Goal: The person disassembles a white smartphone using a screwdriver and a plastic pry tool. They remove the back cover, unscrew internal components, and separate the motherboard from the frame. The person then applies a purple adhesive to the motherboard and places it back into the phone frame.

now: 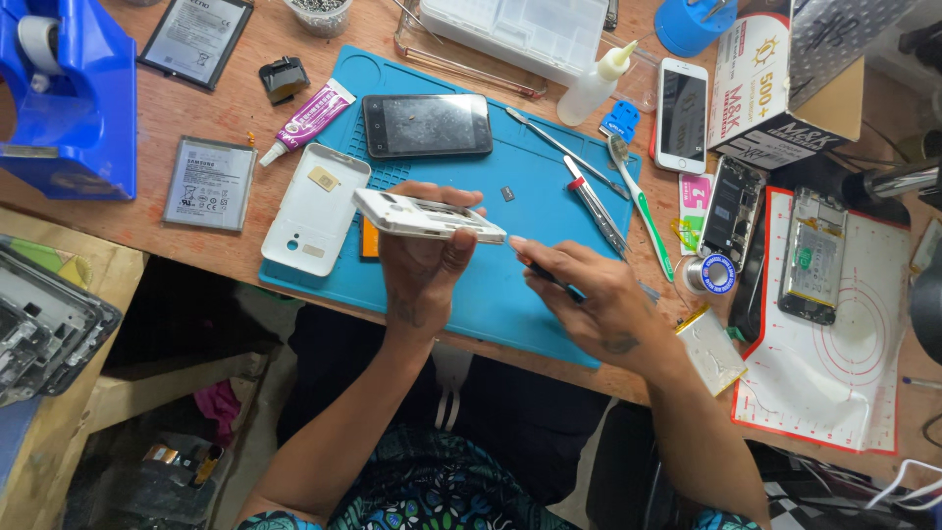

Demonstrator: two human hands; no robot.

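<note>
While our left hand (pixel 424 257) pinches the white phone frame (pixel 429 216) above the blue mat (pixel 530 177), our right hand's (pixel 589 299) fingers grip a thin dark tool (pixel 543 272) whose tip, we judge, could slip off the frame's edge and gouge it.

Two bare forearms are showing, with no sleeves reaching the wrists. The left hand (pixel 424 257) is carrying a small dark mark near its wrist, and the right hand (pixel 589 299) another. The person is wearing a blue-green patterned garment and dark trousers with white stripes.
</note>
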